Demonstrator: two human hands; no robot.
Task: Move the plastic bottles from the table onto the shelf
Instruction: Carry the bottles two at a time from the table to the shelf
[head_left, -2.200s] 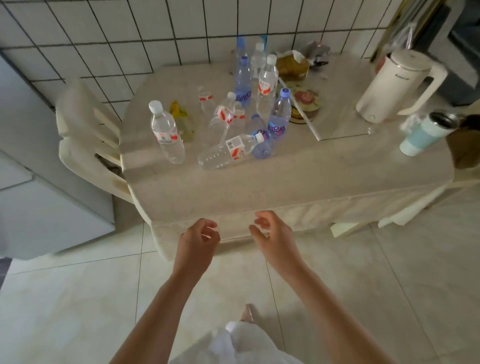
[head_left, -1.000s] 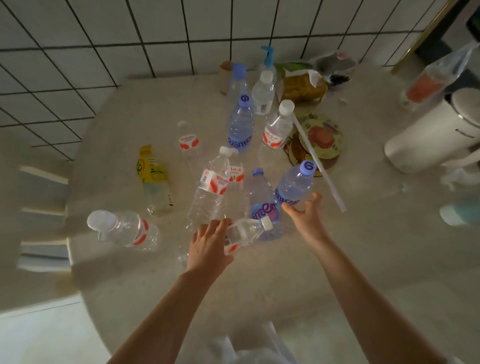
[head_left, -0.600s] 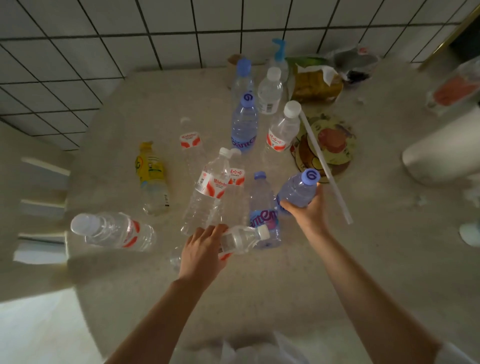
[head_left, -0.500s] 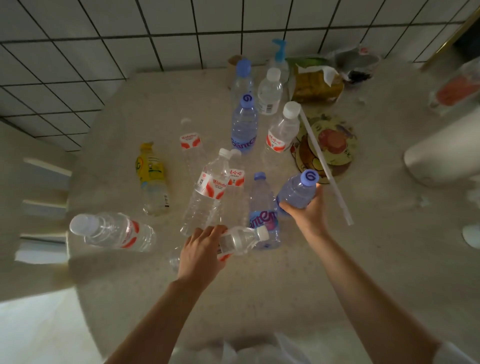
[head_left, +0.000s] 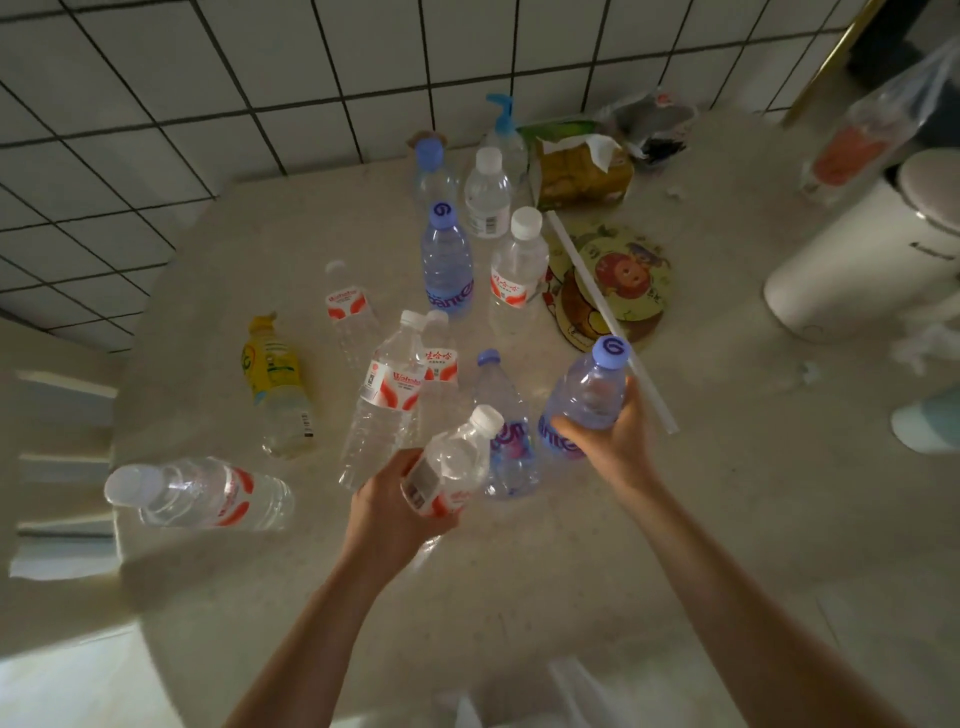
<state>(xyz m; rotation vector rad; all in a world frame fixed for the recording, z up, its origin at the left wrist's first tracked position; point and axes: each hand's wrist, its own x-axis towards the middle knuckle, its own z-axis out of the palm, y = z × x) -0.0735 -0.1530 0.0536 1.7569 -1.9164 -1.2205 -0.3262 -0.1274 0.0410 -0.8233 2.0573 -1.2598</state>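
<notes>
Several plastic bottles stand and lie on the beige table (head_left: 571, 545). My left hand (head_left: 387, 506) grips a clear white-capped bottle (head_left: 452, 460) with a red label, lifted and tilted cap-up. My right hand (head_left: 615, 436) grips a blue-capped bluish bottle (head_left: 589, 392), raised off the table. Between my hands stands another blue-capped bottle (head_left: 506, 431). A clear red-labelled bottle (head_left: 200, 493) is at the left edge, a yellow-labelled one (head_left: 275, 379) behind it. More bottles (head_left: 448, 265) stand toward the tiled wall. No shelf is in view.
A white kettle (head_left: 857, 249) stands at the right. A tissue pack (head_left: 582, 166), round coasters (head_left: 613, 280) and a long white straw (head_left: 608, 322) lie behind the bottles. A pale chair (head_left: 57, 467) is at the left, a teal cup (head_left: 930, 421) at the right edge.
My left hand has lifted the lying white-capped bottle off the table and tilted it upward. My right hand, closed on the blue-capped bottle, has raised it slightly.
</notes>
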